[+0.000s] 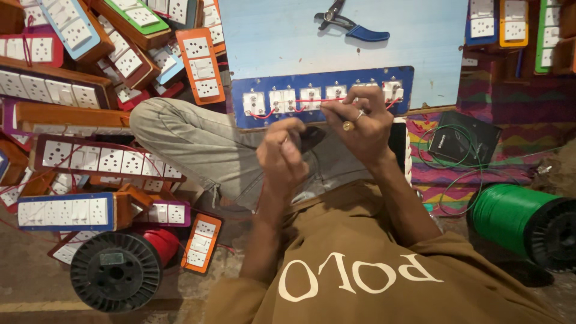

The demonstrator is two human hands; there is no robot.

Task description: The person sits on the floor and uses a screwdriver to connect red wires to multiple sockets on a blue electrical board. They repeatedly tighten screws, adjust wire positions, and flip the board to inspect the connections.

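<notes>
Brown sleeves nearest cam; both hands at a blue switch board (322, 96), mid-wiring w/ red wire.
Left hand (283, 157) has fingers curled shut round a small dark tool, type unclear; right hand (360, 123), ring on one finger, pinches the thin red wire (312, 101) running along the board's back terminals. Board rests across the lap, leaning on a pale blue bench (276, 36). Judged: linking terminals one by one; next needs a steady pinch and precise seating at the next screw. Wire thin, flexible; board rigid, flat, white plastic modules. Blue-handled pliers (351, 27) lie above, green wire spool (522, 219) to the right.
</notes>
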